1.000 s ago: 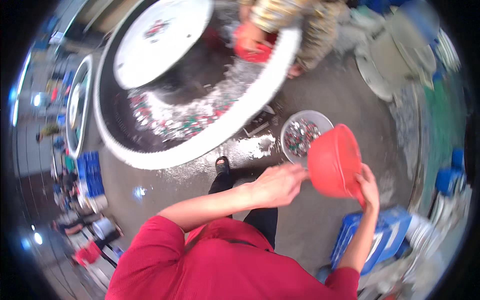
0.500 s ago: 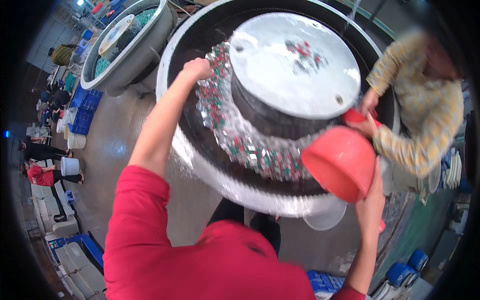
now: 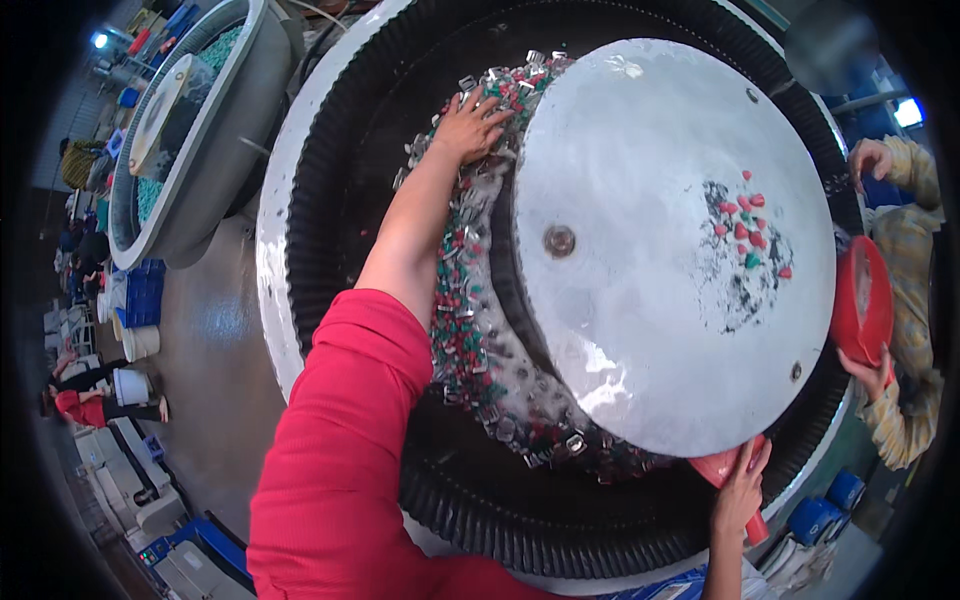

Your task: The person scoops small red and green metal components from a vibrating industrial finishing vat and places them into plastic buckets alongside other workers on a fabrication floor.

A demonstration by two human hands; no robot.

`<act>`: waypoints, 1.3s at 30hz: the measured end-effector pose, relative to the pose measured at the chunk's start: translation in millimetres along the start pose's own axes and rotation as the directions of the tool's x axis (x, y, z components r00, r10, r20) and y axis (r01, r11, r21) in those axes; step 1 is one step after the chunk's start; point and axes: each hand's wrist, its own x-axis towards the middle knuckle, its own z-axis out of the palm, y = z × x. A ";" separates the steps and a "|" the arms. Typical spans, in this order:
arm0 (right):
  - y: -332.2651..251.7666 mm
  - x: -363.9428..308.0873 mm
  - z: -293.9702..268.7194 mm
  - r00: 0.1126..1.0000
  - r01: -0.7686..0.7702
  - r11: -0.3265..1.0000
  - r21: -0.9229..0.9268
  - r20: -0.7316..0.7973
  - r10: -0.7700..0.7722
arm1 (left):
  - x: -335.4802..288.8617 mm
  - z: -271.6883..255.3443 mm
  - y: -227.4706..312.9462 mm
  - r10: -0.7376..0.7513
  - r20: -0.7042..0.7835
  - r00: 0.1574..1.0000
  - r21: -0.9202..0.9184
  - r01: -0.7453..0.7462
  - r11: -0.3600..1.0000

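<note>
Left hand (image 3: pixel 470 125) lies spread and flat on the metal parts (image 3: pixel 470 330) banked along the tub's (image 3: pixel 330 180) left channel. Right hand (image 3: pixel 738 490) grips the red scoop (image 3: pixel 722 468) at the near rim, well apart.

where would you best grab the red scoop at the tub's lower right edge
Most of the red scoop is hidden under the grey lid, so only its outer rim shows. Grip that rim from the tub's outer side, probably as the right hand does, fingers over the edge. The left hand lies in the metal pieces.
</note>
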 end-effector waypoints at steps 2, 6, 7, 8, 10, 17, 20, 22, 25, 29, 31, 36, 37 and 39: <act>-6.0 -9.1 -0.2 0.999 -0.008 1.000 0.017 0.046 0.007 | 15.5 9.4 -1.5 -0.059 0.117 0.991 -0.103 0.072 0.992; -15.1 -16.4 -10.3 0.991 -0.059 0.983 0.174 0.126 0.037 | -16.5 27.0 -1.0 -0.244 0.096 0.965 -0.336 0.263 0.904; -14.9 -17.5 -14.8 0.990 -0.051 0.983 0.175 0.138 0.026 | -31.4 23.6 3.2 -0.315 0.082 0.946 -0.437 0.318 0.841; -14.4 -15.4 -19.4 0.989 -0.103 0.972 0.213 0.126 0.078 | -41.1 5.3 12.9 -0.312 0.096 0.945 -0.447 0.321 0.835; -11.3 -10.6 -24.7 0.985 -0.168 0.944 0.284 0.082 0.151 | -66.1 -11.8 28.2 -0.337 0.152 0.929 -0.473 0.368 0.801; 0.8 22.7 -26.1 0.971 -0.239 0.919 0.313 0.074 0.227 | -188.8 -33.5 80.6 -0.361 0.458 0.812 -0.439 0.560 0.703; 20.2 45.7 3.2 0.965 -0.244 0.932 0.268 -0.028 0.260 | -158.5 -106.8 88.3 -0.111 0.723 0.681 -0.423 0.564 0.709; 25.4 67.2 21.7 0.951 -0.287 0.939 0.192 -0.057 0.302 | -155.4 -96.0 65.5 -0.294 0.450 0.843 -0.271 0.442 0.855; 29.0 72.7 67.6 0.938 -0.335 0.938 0.092 -0.056 0.341 | -161.5 -48.0 59.7 -0.358 0.226 0.906 -0.050 0.378 0.925; 1.3 53.1 62.5 0.952 -0.298 0.935 0.191 0.131 0.277 | -215.9 -7.8 87.7 -0.427 0.057 0.902 -0.169 0.431 0.887; -0.3 33.9 58.9 0.926 -0.328 0.918 0.221 0.270 0.265 | -216.8 -20.9 115.2 -0.444 0.244 0.862 -0.203 0.493 0.846; -32.9 21.7 25.7 0.923 -0.256 0.932 0.258 0.352 0.156 | -226.3 -48.5 156.4 -0.612 0.423 0.668 -0.250 0.735 0.630; -33.6 22.8 35.6 0.903 -0.255 0.950 0.181 0.395 0.167 | -220.9 -55.7 163.0 -0.608 0.423 0.672 -0.260 0.733 0.629; -41.2 16.8 20.9 0.927 -0.244 0.926 0.288 0.351 0.135 | -221.3 -74.1 177.2 -0.602 0.543 0.586 -0.266 0.800 0.538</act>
